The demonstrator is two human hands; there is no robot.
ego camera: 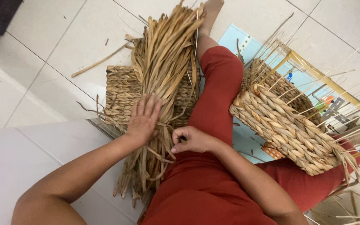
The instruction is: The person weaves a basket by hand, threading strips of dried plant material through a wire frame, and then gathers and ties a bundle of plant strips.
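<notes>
**A:** Red-trousered lap (196,187) up close, then that big dried-leaf bundle (163,75) on the tiled floor (63,37), long axis running away, tips far.

**B:** Yep. Left hand (143,118) flat, fingers spread on it; right hand (190,139) pinching a strand.

Red trousers (213,104), bare forearms, bare foot, perhaps an anklet

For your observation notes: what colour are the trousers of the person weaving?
Red trousers, clearest in the head view.
</notes>
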